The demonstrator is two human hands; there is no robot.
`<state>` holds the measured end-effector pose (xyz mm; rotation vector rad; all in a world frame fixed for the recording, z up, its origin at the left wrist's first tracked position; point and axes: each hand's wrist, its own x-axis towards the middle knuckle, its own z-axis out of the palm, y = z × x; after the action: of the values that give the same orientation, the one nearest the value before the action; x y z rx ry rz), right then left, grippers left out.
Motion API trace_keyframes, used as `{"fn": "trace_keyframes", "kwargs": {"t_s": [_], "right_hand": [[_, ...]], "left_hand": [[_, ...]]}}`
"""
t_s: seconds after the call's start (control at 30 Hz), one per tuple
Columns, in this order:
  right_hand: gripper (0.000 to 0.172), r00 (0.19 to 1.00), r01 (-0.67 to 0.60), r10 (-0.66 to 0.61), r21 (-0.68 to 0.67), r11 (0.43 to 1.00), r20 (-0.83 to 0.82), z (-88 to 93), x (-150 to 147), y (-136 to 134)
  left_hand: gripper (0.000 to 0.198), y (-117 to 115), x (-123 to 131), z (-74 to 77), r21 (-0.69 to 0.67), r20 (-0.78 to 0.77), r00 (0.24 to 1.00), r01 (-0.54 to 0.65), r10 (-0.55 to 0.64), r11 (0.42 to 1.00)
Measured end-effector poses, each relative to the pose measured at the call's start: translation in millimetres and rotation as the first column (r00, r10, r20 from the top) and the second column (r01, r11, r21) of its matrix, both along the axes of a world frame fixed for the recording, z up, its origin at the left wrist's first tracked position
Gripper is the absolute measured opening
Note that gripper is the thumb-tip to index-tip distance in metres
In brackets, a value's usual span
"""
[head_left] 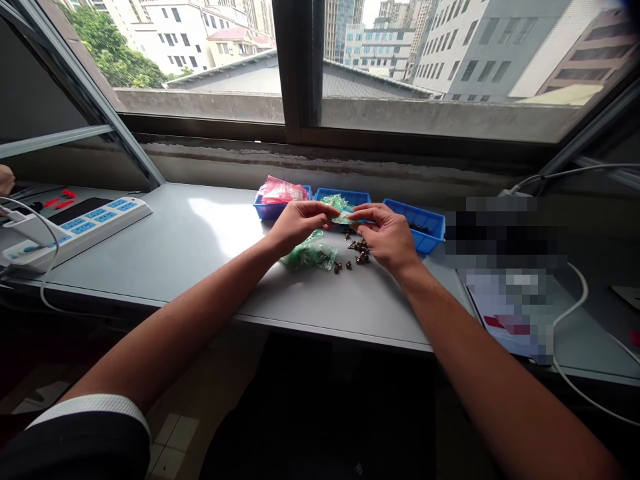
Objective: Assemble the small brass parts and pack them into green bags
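Observation:
My left hand (304,221) and my right hand (387,235) pinch the two ends of a small clear-green plastic bag (344,217) between them, above the desk. Below my left hand lies a pile of green plastic bags (311,255). Several dark metal screws (359,249) are scattered beside my right hand. Behind my hands stand a blue bin with pink bags (283,191), a blue bin with green bags (357,197) and, to the right, a blue bin holding dark small parts (431,221).
A white power strip (85,230) with blue sockets lies on the grey desk (190,260) at the left, near red-handled tools (63,199). Another person's hand (6,180) shows at the far left edge. White cables and papers (505,313) are at the right.

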<state>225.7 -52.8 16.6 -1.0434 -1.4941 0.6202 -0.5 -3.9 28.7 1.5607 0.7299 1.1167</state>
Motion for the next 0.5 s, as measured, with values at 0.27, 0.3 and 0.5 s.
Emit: {"fn": "trace_keyframes", "kwargs": {"t_s": [0.27, 0.3, 0.5], "right_hand": [[0.032, 0.986, 0.011, -0.035, -0.145, 0.989, -0.164, 1.1, -3.6, -0.6], [0.036, 0.987, 0.002, -0.027, -0.151, 0.989, -0.161, 0.9, -3.7, -0.7], [0.037, 0.992, -0.014, 0.007, -0.055, 0.998, -0.125, 3.4, -6.2, -5.0]], "left_hand": [[0.022, -2.8, -2.8, 4.0, 0.065, -0.094, 0.995, 0.022, -0.016, 0.998], [0.023, -3.0, -3.6, 4.2, 0.086, -0.126, 0.992, 0.041, -0.030, 0.995], [0.045, -5.4, -4.8, 5.4, 0.201, -0.273, 0.960, 0.111, -0.053, 0.973]]}}
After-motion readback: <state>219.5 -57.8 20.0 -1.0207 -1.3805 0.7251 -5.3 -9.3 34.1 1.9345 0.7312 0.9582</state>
